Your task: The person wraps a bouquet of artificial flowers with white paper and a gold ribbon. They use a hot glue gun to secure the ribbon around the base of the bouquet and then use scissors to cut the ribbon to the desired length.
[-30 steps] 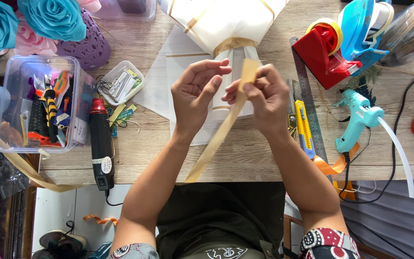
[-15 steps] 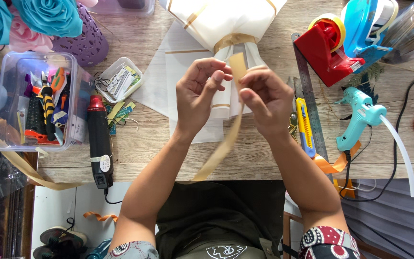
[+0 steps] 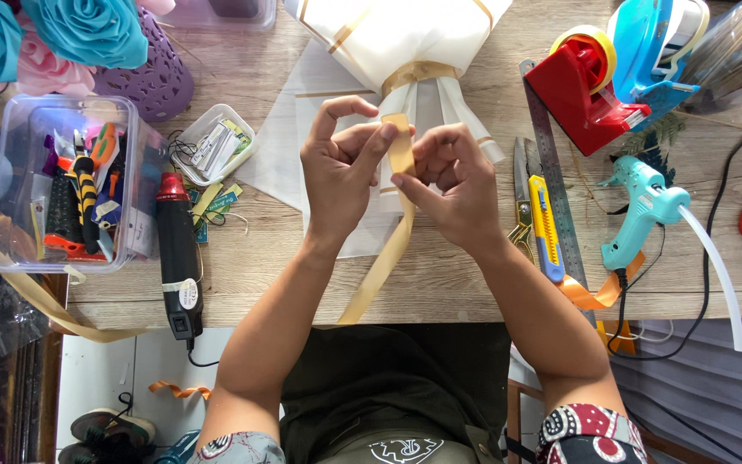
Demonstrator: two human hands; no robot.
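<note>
- Nearest the camera, the ribbon [image 3: 384, 266] tail now hangs almost straight down off the desk [image 3: 440, 283] edge toward the lap. A second ago it swung out further to the person's left, so the slack looks taken up.
- Left hand [image 3: 341, 176]: thumb and forefinger are pinched together on the ribbon's top end, the other fingers arched above it. It sits a bit higher and closer to the bouquet than before.
- Right hand [image 3: 457, 185]: fingers curled in, thumb and forefinger closed on the same strip just below the left pinch. A second ago this hand held the top end up on its own; now both hands meet on it, nearly touching.
- My read: the strip is going from loosely held to folded or looped between the two pinches. I can't tell if there's an actual crease yet, the fingers hide it.
- Just behind the hands, the wrapped bouquet [image 3: 405, 43] lies on the desk, cream paper with a gold band at its neck. It hasn't shifted.
- To the right of the hands: a yellow cutter [image 3: 547, 228], a ruler [image 3: 551, 180] and a teal glue gun [image 3: 637, 210], all untouched.
- To the left: a black heat gun [image 3: 179, 249], a small tray [image 3: 212, 142] of bits and a clear box [image 3: 62, 180] of tools.
- Far right corner: red tape dispenser [image 3: 581, 86] with a blue one [image 3: 659, 47] behind it. Far left: teal paper roses [image 3: 88, 30]. Same spots as before.
</note>
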